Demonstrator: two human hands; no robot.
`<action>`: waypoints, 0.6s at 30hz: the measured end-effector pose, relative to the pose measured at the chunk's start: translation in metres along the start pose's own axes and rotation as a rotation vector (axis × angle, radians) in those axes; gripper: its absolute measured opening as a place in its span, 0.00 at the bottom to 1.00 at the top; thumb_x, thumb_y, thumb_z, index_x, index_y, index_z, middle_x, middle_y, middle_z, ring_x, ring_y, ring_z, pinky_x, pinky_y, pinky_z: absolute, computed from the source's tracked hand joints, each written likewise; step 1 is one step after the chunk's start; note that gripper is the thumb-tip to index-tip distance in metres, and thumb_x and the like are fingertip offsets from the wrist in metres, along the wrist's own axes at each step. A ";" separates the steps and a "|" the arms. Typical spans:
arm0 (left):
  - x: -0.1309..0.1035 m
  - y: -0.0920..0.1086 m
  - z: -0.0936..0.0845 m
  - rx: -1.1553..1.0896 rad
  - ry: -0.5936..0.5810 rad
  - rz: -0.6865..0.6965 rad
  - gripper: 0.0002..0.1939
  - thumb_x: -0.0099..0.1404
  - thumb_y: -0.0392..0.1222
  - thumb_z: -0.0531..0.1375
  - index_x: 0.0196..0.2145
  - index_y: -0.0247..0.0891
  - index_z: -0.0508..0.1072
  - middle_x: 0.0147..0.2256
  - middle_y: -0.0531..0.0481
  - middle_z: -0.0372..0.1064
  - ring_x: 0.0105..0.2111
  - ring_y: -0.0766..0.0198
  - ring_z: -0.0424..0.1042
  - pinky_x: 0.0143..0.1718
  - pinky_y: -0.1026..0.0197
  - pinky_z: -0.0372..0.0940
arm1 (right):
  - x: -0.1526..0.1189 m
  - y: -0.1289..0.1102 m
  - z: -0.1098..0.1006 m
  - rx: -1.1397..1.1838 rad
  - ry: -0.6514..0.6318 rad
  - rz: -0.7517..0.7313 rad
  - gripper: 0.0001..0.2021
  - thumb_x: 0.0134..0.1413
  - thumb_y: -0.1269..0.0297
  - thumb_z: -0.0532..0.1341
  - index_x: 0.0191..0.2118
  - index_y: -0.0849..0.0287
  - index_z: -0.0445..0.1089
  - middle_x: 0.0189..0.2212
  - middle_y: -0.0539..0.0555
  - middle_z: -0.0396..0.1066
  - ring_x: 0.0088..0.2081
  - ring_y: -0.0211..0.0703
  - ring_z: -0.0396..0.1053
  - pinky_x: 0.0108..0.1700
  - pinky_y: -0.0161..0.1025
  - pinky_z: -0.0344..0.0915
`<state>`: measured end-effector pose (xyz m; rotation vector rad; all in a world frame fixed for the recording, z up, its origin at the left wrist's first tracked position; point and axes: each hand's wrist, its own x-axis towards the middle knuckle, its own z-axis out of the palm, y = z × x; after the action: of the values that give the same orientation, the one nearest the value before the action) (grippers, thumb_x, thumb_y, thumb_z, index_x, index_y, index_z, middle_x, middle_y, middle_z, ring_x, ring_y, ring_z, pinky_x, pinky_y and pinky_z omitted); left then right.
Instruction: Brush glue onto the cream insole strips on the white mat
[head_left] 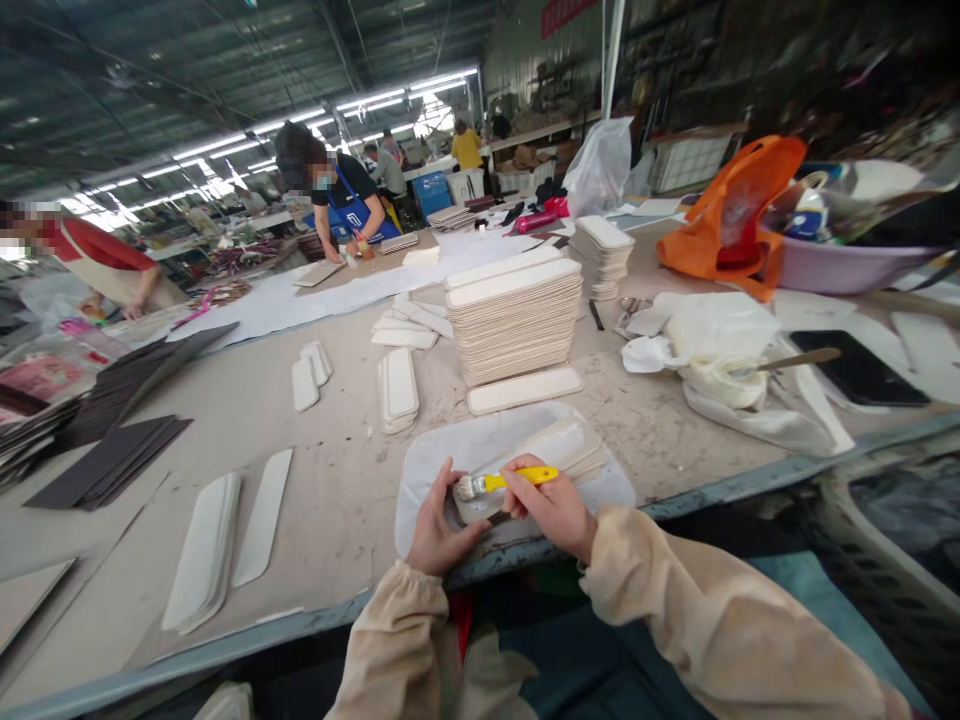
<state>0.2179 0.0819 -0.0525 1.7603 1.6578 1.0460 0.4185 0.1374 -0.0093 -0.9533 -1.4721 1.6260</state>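
A brush with a yellow handle [531, 476] is held in my right hand [551, 508], its bristles pointing left over the near left end of a small pile of pale oblong pieces [566, 445]. That pile lies on a whitish sheet [427, 455] at the table's front edge. My left hand [439, 525] is at the left end of the pile, thumb and fingers apart around it. Just behind the sheet lies a single oblong piece [525, 390], and behind that stands a tall stack of similar pieces [517, 320].
Smaller piles of pale pieces [202, 555] and dark sheets [109, 465] lie to the left. On the right are a cloth-wrapped container [724, 345], a phone [859, 368], an orange bag [727, 215] and a purple basin [855, 265]. People work across the table.
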 end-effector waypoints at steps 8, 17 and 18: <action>0.000 0.001 -0.001 0.020 -0.007 0.005 0.49 0.51 0.45 0.67 0.63 0.39 0.46 0.52 0.42 0.63 0.53 0.52 0.64 0.57 0.46 0.56 | -0.003 -0.005 -0.021 -0.174 0.152 -0.058 0.13 0.58 0.51 0.54 0.35 0.56 0.64 0.17 0.46 0.67 0.20 0.36 0.64 0.27 0.33 0.63; 0.001 0.002 -0.001 0.035 -0.014 -0.007 0.48 0.51 0.46 0.67 0.63 0.39 0.47 0.52 0.42 0.63 0.53 0.51 0.64 0.56 0.45 0.58 | -0.012 -0.004 -0.012 -0.135 0.002 -0.018 0.12 0.59 0.53 0.52 0.34 0.56 0.64 0.16 0.45 0.66 0.18 0.35 0.62 0.24 0.32 0.61; 0.001 0.001 -0.001 0.042 -0.014 0.001 0.47 0.51 0.46 0.66 0.63 0.39 0.47 0.52 0.42 0.63 0.53 0.51 0.64 0.56 0.45 0.58 | -0.011 -0.005 -0.015 -0.178 0.025 -0.031 0.12 0.59 0.54 0.52 0.34 0.56 0.64 0.16 0.45 0.66 0.18 0.35 0.63 0.25 0.32 0.61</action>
<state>0.2176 0.0824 -0.0506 1.7907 1.6827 1.0042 0.4367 0.1346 -0.0044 -1.0390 -1.6274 1.4739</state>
